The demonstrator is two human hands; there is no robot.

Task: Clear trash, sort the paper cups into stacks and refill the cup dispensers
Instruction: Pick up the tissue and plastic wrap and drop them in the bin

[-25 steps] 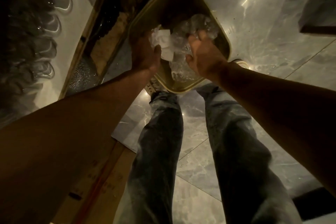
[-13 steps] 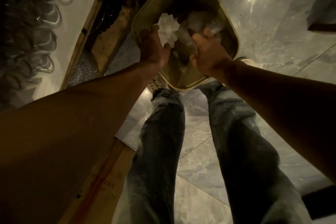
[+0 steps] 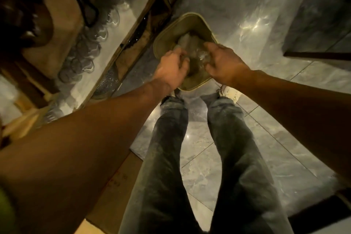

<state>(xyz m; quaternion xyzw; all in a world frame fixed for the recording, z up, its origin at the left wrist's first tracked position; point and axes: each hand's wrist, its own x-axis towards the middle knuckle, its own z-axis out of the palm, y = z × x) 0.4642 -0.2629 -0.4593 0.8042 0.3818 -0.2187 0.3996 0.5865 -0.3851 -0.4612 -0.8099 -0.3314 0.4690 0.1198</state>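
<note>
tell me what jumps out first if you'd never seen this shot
Both bare hands meet over an olive-green bin standing on the glossy marble floor: the left hand and right hand hang above crumpled clear plastic trash inside it. To the left, rows of clear glasses line a pale shelf. Below, the person's jeans fill the lower middle.

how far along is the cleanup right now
Early. Crumpled clear plastic trash already sits in the tan square bin on the floor. Both the left hand and right hand are over it. No paper cups or dispensers are visible, so sorting and refilling remain.
</note>
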